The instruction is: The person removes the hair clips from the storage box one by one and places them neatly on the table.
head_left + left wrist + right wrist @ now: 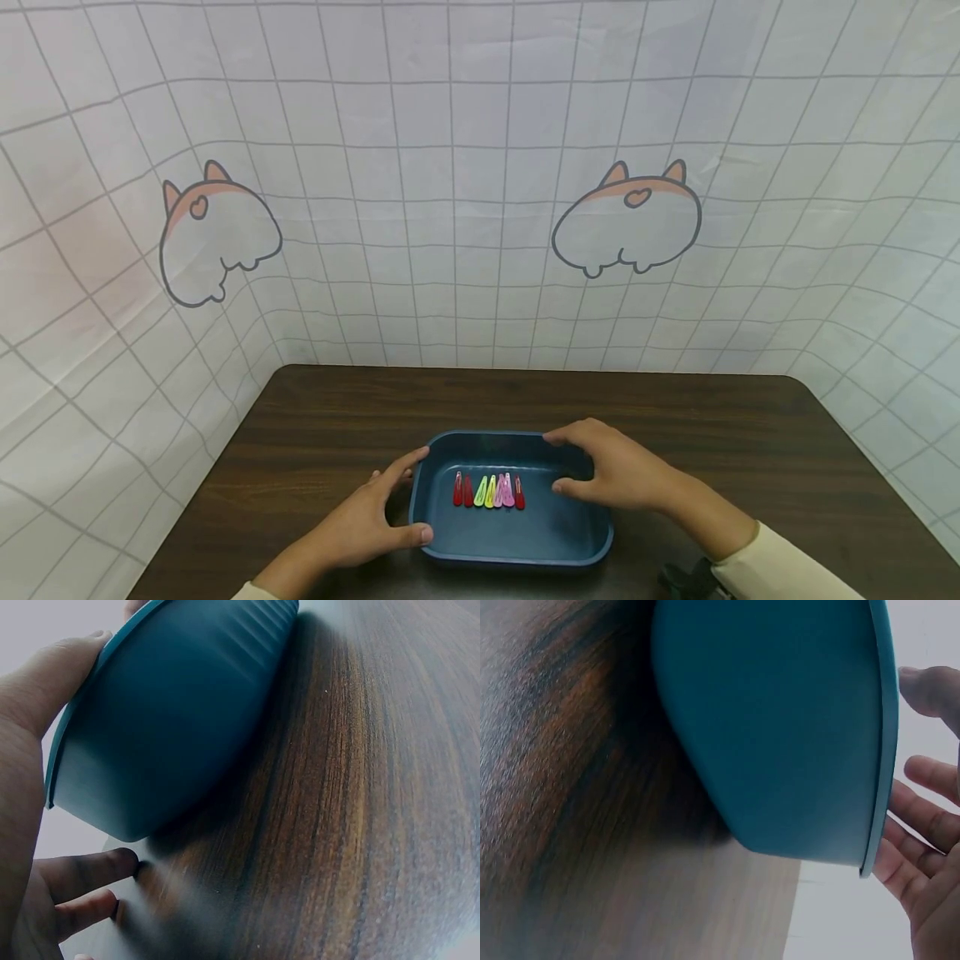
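Note:
A blue rectangular tray with rounded corners sits on the dark wooden table. Inside it several snap hair clips lie side by side in a row: red clips at both ends, yellow-green clips and pink clips between. My left hand is at the tray's left end, its thumb on the rim; in the left wrist view two fingers extend beside the tray wall, near the tabletop. Over the tray's right end hovers my right hand, thumb and fingers spread, holding nothing.
The wooden table reaches back to a white grid-patterned curtain with cartoon animal drawings, which also surrounds both sides. A black object shows by my right sleeve at the lower edge.

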The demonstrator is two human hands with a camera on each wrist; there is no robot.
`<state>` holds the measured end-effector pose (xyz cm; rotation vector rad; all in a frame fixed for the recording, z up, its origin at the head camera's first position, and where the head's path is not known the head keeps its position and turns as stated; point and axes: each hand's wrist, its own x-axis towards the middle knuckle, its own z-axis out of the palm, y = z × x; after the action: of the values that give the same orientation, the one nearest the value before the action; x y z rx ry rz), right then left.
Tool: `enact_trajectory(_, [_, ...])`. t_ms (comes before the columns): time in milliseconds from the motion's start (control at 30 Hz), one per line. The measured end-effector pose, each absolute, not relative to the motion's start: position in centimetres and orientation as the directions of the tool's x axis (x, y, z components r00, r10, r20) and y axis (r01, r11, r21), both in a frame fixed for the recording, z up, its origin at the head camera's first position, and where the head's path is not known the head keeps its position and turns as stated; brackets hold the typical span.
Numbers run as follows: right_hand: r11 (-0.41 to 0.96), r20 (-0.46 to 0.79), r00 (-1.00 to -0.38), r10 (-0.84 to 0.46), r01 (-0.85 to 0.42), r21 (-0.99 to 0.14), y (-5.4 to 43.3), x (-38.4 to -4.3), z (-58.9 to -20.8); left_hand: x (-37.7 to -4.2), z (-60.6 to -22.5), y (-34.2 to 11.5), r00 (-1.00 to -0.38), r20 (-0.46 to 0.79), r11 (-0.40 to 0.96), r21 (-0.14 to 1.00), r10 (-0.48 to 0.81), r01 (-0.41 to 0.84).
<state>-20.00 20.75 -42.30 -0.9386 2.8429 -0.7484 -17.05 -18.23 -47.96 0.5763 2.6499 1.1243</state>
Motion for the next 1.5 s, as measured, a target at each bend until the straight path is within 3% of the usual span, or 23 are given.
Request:
enact_trajectory(533, [0.663, 0.083, -0.773, -0.629, -0.589, -0.462, 19.3, -20.4, -42.8, -17.2, -47.9, -18.1, -0.904, -0.038, 0.638, 0.721, 0.426, 0.27])
enact_trajectory(1500, [0.735, -0.035, -0.792, -0.61, -0.548, -0.399, 16.3, -20.7, -44.1, -17.1, -48.0, -18.2, -0.902, -0.033, 0.628, 0.729, 0.43, 0.273])
